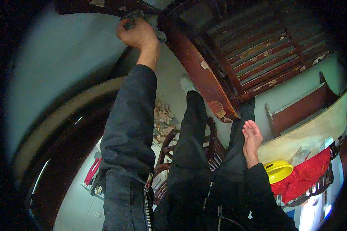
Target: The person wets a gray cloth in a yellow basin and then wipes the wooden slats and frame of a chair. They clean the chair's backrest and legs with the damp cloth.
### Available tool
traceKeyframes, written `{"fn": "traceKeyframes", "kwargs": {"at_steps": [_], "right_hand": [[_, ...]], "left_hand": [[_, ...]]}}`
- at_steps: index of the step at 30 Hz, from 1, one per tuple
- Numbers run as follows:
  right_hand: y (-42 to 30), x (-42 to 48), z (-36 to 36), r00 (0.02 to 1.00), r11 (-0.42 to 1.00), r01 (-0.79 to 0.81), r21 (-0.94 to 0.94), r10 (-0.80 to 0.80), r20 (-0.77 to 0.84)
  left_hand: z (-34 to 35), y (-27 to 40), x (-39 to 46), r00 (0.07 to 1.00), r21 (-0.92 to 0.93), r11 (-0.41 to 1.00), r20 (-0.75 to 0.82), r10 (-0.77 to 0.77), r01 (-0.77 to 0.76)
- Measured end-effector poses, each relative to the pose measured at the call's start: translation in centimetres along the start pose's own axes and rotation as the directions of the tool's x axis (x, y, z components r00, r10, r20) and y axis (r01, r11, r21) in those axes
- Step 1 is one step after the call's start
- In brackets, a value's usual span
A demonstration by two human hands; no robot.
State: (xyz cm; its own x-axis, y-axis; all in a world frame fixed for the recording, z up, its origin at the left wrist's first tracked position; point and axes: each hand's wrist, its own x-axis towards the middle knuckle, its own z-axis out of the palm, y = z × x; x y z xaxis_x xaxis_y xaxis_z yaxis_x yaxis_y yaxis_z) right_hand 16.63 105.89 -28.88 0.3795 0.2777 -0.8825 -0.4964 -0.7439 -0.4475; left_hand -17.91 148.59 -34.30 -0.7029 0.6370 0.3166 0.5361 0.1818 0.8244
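My left hand (pixel 141 34) reaches far forward, closed around a crumpled grey cloth (pixel 159 25). It presses the cloth to a dark red-brown wooden furniture frame (pixel 195 62), where a curved rail meets another. Pale patches show along that rail, where the finish has flaked off. Behind it are slats (pixel 266 59), also chipped. My right hand (pixel 252 141) holds nothing. Its palm is turned up, the fingers extended and slightly bent, just below the curved rail's near end and apart from it.
A heap of broken rubble (pixel 163 119) lies on the floor beside my leg. Wooden chairs with slats (pixel 162 170) stand around my legs. To the right are a cream curved panel (pixel 306 127), a yellow bowl-like object (pixel 279 170) and red cloth (pixel 303 177). A dark door (pixel 66 161) appears left.
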Motion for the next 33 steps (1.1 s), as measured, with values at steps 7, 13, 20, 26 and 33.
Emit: {"fn": "traceKeyframes", "kwargs": {"at_steps": [7,13,20,26,33], "right_hand": [[0.4,0.2,0.4,1.0,0.999,0.02,0.028,-0.02,0.01],[0.5,1.0,1.5,0.999,0.998,0.046,0.043,-0.047,0.014],[0.6,0.4,3.1,1.0,0.999,0.015,0.046,-0.014,-0.014],[0.8,1.0,2.5,1.0,0.992,0.011,0.129,-0.011,-0.001],[0.6,1.6,1.4,0.993,0.981,-0.025,0.193,0.047,-0.109]], "left_hand": [[0.2,3.0,5.4,0.962,-0.099,0.962,-0.129,0.241,-0.254],[1.3,1.0,-1.7,0.925,0.136,0.926,-0.099,0.366,-0.352],[-4.7,1.6,-12.7,0.793,0.261,0.85,0.553,0.257,-0.458],[-8.6,4.0,-14.2,0.719,0.253,0.909,0.691,0.069,-0.331],[-6.6,1.7,-10.5,0.82,0.103,0.977,0.565,0.097,-0.187]]}}
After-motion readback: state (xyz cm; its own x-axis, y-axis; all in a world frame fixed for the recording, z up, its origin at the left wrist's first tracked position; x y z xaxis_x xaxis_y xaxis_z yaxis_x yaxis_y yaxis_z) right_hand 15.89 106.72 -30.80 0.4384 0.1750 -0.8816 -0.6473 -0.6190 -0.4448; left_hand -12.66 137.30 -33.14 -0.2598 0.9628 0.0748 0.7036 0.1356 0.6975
